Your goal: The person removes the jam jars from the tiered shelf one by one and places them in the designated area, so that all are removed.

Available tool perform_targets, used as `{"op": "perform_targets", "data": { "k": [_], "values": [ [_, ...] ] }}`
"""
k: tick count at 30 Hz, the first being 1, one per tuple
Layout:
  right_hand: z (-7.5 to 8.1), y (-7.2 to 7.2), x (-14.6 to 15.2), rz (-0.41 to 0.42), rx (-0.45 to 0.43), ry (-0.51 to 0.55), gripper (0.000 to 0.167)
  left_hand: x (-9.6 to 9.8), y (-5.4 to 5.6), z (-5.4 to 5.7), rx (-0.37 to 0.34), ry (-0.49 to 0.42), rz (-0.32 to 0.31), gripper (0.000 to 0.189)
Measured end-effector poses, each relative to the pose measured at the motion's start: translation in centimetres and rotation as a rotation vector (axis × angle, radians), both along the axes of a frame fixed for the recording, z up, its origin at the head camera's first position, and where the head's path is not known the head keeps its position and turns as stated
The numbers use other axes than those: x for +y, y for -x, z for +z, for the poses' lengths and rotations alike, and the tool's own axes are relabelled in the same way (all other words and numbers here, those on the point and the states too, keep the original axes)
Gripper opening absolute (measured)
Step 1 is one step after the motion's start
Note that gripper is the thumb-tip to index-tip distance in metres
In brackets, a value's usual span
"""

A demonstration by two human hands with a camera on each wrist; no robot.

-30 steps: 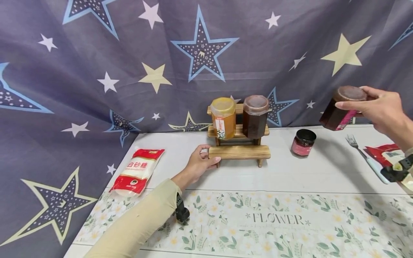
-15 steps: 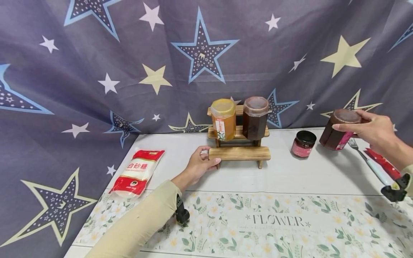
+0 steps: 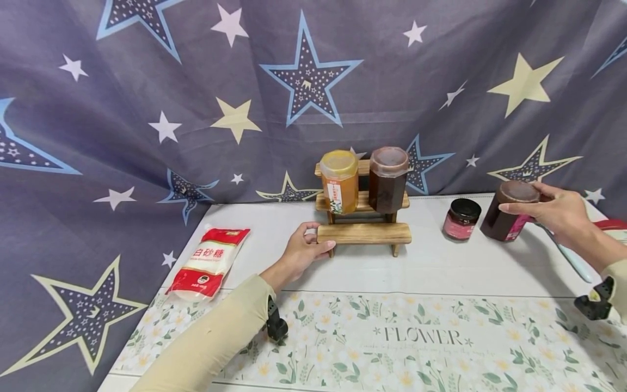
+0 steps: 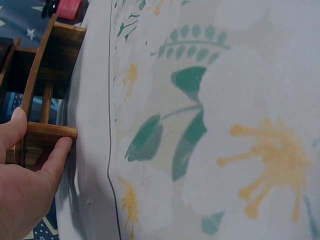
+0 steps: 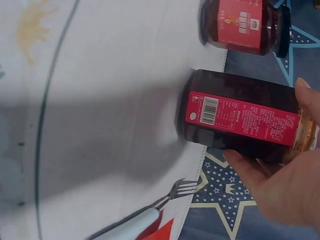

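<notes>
My right hand (image 3: 563, 215) grips a tall dark jar (image 3: 504, 220) near its lid, thumb on one side and fingers on the other. The right wrist view shows its pink label (image 5: 240, 117) with a barcode. It stands upright, its base at the table surface, beside a smaller black-lidded jar (image 3: 460, 223). With thumb and fingers my left hand (image 3: 300, 251) pinches the left end of the lowest step of a wooden tiered rack (image 3: 364, 234). On the rack's upper step stand an amber jar (image 3: 341, 188) with a yellow lid and another dark jar (image 3: 387, 188).
A red and white bag of sugar (image 3: 210, 261) lies at the left of the table. A fork (image 3: 573, 261) with a pale handle lies to the right, near a red packet (image 3: 612, 224) at the view's edge. A star-patterned curtain (image 3: 441, 81) hangs behind.
My right hand has brought the tall dark jar down from the air to the table beside the small jar, turning it from tilted to upright. My left hand has stayed on the rack.
</notes>
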State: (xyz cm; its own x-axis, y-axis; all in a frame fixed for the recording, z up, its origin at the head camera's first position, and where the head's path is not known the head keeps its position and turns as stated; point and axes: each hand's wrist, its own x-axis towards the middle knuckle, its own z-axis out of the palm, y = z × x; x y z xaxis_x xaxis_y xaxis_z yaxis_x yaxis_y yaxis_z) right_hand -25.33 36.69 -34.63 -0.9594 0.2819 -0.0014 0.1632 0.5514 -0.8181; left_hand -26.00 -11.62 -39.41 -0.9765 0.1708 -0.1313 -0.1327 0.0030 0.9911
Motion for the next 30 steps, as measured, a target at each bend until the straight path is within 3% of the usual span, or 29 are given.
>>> {"op": "perform_targets", "data": {
  "k": [15, 21, 26, 30],
  "values": [
    [-0.7, -0.3, -0.2, 0.047, 0.034, 0.022, 0.105, 0.0, 0.0, -0.2, -0.003, 0.002, 0.006, 0.057],
    [-0.6, -0.2, -0.1, 0.076, 0.043, -0.021, 0.102, 0.0, 0.1, -0.2, -0.002, -0.004, 0.004, 0.057],
    [0.0, 0.0, 0.0, 0.132, 0.015, -0.080, 0.101, 0.0, 0.1, -0.1, 0.001, -0.001, 0.004, 0.057],
    [1.4, 0.0, -0.1, 0.153, -0.025, -0.122, 0.105, 0.0, 0.1, 0.0, 0.003, 0.000, 0.003, 0.057]
  ]
}}
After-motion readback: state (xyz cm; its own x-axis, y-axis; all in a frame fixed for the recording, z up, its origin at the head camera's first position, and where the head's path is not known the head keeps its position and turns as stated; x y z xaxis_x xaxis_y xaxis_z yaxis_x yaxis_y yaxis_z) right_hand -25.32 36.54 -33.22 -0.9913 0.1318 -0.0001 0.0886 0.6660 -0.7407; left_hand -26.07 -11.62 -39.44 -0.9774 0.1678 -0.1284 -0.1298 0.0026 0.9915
